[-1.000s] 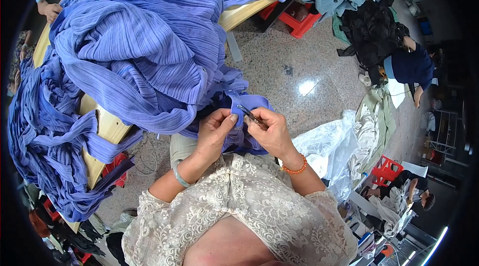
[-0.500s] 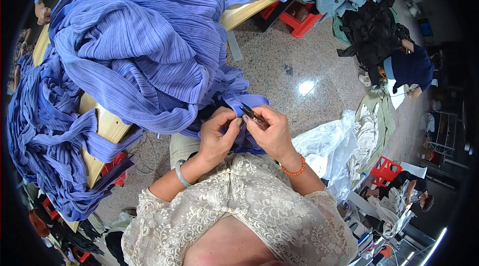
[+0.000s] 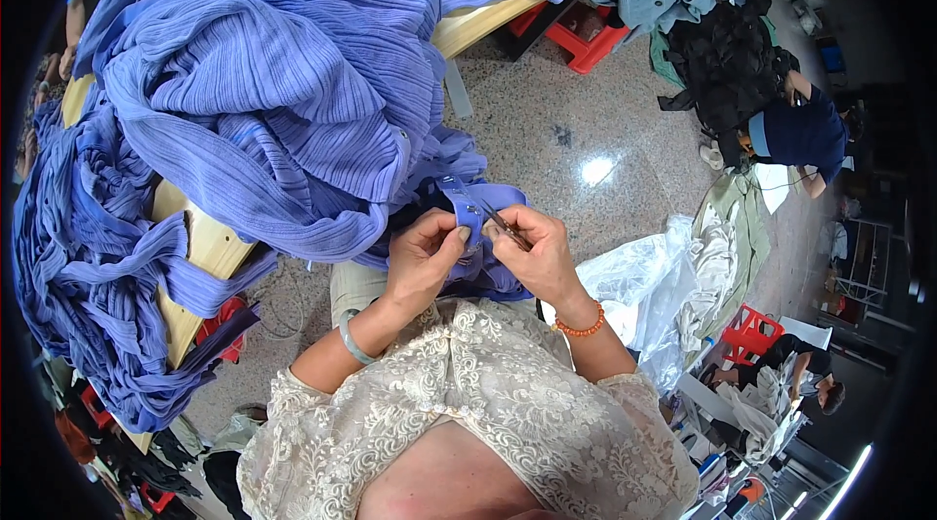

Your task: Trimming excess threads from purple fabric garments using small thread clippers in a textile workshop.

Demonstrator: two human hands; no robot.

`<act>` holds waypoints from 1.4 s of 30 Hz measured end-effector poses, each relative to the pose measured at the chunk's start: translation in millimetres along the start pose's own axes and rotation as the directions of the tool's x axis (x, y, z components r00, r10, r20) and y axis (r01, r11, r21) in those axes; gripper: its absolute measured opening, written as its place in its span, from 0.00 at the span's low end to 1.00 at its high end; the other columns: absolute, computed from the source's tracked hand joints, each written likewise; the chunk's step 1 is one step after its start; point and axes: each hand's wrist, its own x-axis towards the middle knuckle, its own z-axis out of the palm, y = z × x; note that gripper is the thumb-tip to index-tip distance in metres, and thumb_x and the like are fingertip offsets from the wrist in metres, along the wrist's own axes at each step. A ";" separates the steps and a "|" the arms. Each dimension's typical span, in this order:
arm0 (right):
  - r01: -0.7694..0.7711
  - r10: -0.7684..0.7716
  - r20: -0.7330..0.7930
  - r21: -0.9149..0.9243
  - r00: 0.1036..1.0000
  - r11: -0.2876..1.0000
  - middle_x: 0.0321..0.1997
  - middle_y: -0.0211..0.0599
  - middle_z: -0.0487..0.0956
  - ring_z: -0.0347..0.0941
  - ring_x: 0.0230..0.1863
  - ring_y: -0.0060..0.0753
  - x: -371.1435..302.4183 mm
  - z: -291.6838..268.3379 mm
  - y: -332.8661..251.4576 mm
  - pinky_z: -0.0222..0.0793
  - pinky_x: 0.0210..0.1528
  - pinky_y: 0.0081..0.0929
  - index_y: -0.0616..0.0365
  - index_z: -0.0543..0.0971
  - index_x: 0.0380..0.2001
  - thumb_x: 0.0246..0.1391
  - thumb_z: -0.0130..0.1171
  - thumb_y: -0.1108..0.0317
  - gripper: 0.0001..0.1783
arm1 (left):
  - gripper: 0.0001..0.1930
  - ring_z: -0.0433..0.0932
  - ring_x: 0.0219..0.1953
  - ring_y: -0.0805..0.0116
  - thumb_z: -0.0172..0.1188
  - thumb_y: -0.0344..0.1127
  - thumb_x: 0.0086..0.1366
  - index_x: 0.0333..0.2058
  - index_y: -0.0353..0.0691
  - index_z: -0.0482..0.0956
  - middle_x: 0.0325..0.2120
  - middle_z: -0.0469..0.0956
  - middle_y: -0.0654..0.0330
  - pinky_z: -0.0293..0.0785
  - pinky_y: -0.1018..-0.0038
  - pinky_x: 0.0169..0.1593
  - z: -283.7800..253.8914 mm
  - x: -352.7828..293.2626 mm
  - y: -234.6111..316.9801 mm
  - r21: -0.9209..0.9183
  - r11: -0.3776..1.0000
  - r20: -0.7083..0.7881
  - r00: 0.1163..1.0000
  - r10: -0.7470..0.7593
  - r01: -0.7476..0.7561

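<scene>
Blue pleated garment point(image 3: 467, 210), edge at frame center, pinched in left hand point(image 3: 422, 261) grip; right hand point(image 3: 539, 255) just beside, grip closed on small dark snips point(image 3: 500, 223) touching the fabric. Rest heaped on tabletop point(image 3: 200, 249), upper left.

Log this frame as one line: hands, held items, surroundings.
left hand: pinches blue garment edge | right hand: holds small snips at that edge | blue garment pile on wooden table
</scene>
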 end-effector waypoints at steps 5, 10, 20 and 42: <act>0.022 -0.022 0.005 0.102 1.000 0.995 0.26 0.19 0.74 0.62 0.26 0.06 2.2 -0.6 7.0 0.58 0.26 0.09 0.66 0.78 0.30 0.53 0.57 0.76 0.03 | 0.03 0.64 0.26 0.88 0.56 0.27 0.64 0.34 0.35 0.79 0.26 0.71 0.73 0.60 0.87 0.31 -1.0 0.9 -1.2 -0.037 0.999 -0.014 0.999 -0.040 0.040; 0.007 -0.018 0.048 0.227 0.999 0.974 0.31 0.25 0.76 0.65 0.29 0.08 2.3 -2.3 12.6 0.62 0.27 0.11 0.66 0.77 0.34 0.55 0.55 0.76 0.05 | 0.04 0.66 0.27 0.89 0.57 0.28 0.64 0.35 0.36 0.79 0.26 0.73 0.74 0.62 0.88 0.31 -1.9 1.2 -1.1 -0.045 0.994 -0.043 0.994 -0.099 0.097; -0.087 0.026 0.180 0.344 0.983 0.935 0.29 0.27 0.75 0.64 0.26 0.10 0.7 -15.8 7.3 0.59 0.25 0.11 0.63 0.76 0.35 0.57 0.55 0.70 0.07 | 0.07 0.77 0.33 0.79 0.55 0.31 0.66 0.40 0.36 0.77 0.33 0.79 0.63 0.73 0.80 0.38 -7.4 5.6 -1.6 -0.352 0.901 0.052 0.966 -0.253 0.255; 0.318 -0.279 0.183 -0.243 0.943 0.916 0.26 0.31 0.74 0.64 0.22 0.19 -10.6 -22.5 -4.1 0.60 0.24 0.18 0.61 0.78 0.47 0.50 0.62 0.72 0.19 | 0.06 0.73 0.27 0.84 0.58 0.31 0.64 0.38 0.37 0.78 0.28 0.78 0.69 0.69 0.85 0.34 -6.1 4.6 2.6 -0.326 0.922 0.021 0.977 -0.214 0.210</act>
